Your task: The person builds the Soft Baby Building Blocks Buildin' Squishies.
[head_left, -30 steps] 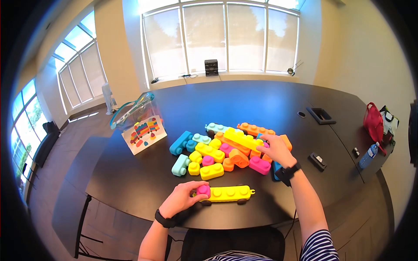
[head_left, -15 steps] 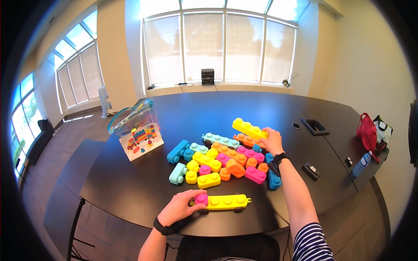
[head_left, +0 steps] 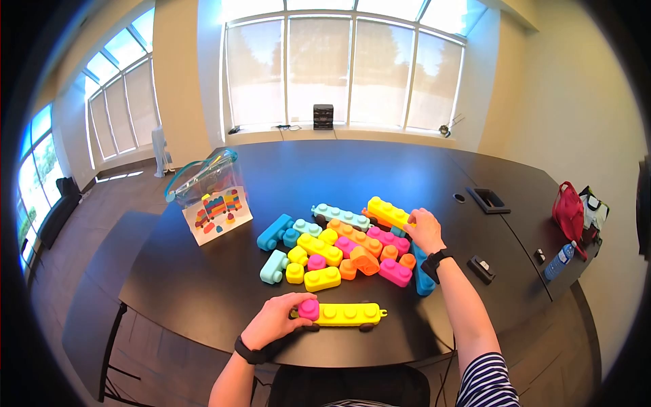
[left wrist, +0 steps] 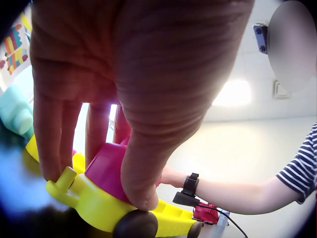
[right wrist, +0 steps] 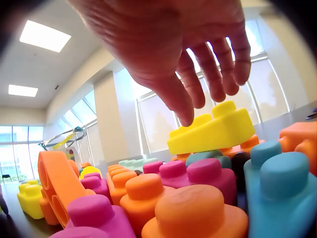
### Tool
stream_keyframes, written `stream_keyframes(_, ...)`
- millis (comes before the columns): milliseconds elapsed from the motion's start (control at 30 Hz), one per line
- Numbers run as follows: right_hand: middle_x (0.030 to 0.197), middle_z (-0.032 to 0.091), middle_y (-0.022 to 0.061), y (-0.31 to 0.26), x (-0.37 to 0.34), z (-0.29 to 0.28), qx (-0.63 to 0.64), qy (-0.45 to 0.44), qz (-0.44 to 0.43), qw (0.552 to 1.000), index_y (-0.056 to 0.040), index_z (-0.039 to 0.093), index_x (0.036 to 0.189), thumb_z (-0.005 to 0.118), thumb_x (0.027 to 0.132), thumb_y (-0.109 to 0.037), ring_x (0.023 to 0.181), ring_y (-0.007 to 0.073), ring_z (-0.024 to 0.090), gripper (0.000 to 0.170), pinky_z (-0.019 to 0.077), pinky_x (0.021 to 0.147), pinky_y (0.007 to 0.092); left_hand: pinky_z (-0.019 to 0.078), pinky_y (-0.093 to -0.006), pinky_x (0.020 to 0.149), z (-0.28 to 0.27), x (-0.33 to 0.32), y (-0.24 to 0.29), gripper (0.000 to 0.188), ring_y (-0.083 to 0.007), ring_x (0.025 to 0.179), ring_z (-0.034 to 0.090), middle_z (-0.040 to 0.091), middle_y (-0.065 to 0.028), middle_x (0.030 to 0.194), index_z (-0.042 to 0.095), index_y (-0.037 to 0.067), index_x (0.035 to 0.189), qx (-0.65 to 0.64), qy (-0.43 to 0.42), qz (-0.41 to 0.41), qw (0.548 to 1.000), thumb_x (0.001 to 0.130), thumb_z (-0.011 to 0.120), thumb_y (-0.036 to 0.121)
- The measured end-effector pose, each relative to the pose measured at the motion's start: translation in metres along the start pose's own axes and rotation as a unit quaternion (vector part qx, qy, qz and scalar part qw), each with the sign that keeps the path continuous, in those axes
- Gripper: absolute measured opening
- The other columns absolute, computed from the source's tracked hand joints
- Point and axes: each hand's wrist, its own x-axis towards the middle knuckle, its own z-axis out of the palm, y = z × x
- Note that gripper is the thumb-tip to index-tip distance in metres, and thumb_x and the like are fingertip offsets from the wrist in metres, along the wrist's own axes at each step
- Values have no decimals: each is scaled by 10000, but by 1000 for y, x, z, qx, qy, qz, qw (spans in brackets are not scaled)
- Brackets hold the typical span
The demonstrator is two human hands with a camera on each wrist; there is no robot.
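At lower centre, the left hand pinches a pink block on the end of a yellow car. Right of centre, the right hand, fingers loosely extended and apart, hovers at a long yellow block on the far side of a colourful pile; contact is unclear.

One dark table is bearing assorted coloured bricks, massed centrally, and one yellow wheeled base, near edge. Also resting there: one clear case with teal trim, left; one red bag and one bottle, right.
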Motion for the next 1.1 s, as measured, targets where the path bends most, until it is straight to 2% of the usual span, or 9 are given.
stream_keyframes(133, 1008, 711, 149, -5, -11, 0, -9, -29, -17, 999, -59, 758, 985, 852, 794, -202, 1009, 366, 688, 256, 568, 889, 472, 587, -390, 926, 1, -1, -3, 571, -328, 1024, 738, 756, -144, 1171, 700, 74, 1321, -7, 4, 3, 1000, 799, 916, 165)
stream_keyframes(233, 956, 741, 151, -1, -11, 8, 0, -135, -28, 990, -56, 745, 964, 867, 786, -199, 962, 359, 712, 260, 579, 858, 468, 588, -389, 920, 0, 0, -1, 570, -324, 1014, 738, 757, -143, 1167, 703, 77, 1320, -5, 3, -4, 1000, 797, 916, 158)
stream_keyframes(333, 915, 755, 160, -1, -16, 17, -11, -139, -28, 990, -37, 731, 940, 873, 777, -161, 938, 347, 730, 250, 587, 835, 456, 588, -389, 915, 1, 0, -4, 567, -320, 1003, 738, 758, -142, 1162, 705, 79, 1320, -7, 3, -5, 1000, 798, 913, 153)
stream_keyframes(567, 945, 741, 182, 3, -10, 22, 21, -170, -16, 985, -15, 673, 982, 874, 767, -113, 940, 350, 730, 310, 586, 821, 447, 581, -394, 914, 2, -1, -6, 561, -326, 1013, 730, 747, -134, 1148, 704, 92, 1325, -13, 10, 5, 1000, 805, 904, 159)
stream_keyframes(767, 1000, 762, 185, 8, -12, 23, 78, -103, -7, 992, -15, 747, 1098, 877, 766, -109, 977, 344, 739, 369, 590, 853, 434, 574, -414, 912, 2, -2, -6, 549, -349, 1019, 714, 730, -130, 1137, 707, 102, 1321, 5, 10, 16, 1000, 813, 899, 189)
stream_keyframes(900, 1035, 766, 189, 9, -10, 18, 70, -112, 24, 991, -9, 777, 1089, 874, 780, -109, 991, 342, 740, 339, 590, 866, 427, 572, -420, 909, 2, -2, -8, 550, -355, 1011, 711, 726, -131, 1125, 707, 108, 1322, 8, 5, 14, 1000, 815, 897, 203)
stream_keyframes(967, 1035, 769, 187, -9, -11, -9, 80, -122, 47, 988, 0, 780, 1044, 871, 790, -111, 973, 342, 743, 292, 592, 859, 429, 580, -388, 883, 4, -2, -10, 575, -303, 944, 712, 735, -112, 1090, 701, 121, 1336, 17, 14, 23, 999, 804, 910, 181)
stream_keyframes(1067, 1053, 765, 184, -6, -12, -17, 93, -23, 6, 995, 13, 765, 1031, 861, 798, -107, 920, 339, 749, 279, 597, 843, 432, 584, -374, 875, 4, -3, -9, 590, -280, 916, 719, 749, -112, 1078, 697, 117, 1342, 19, 18, 25, 999, 799, 919, 174)
stream_keyframes(1100, 1042, 755, 217, -4, -12, -21, 114, -17, -17, 993, 8, 719, 1086, 820, 869, -122, 904, 355, 757, 273, 603, 835, 426, 584, -374, 878, 4, -2, -8, 591, -281, 918, 722, 754, -116, 1080, 695, 112, 1342, 18, 16, 25, 999, 799, 920, 176)
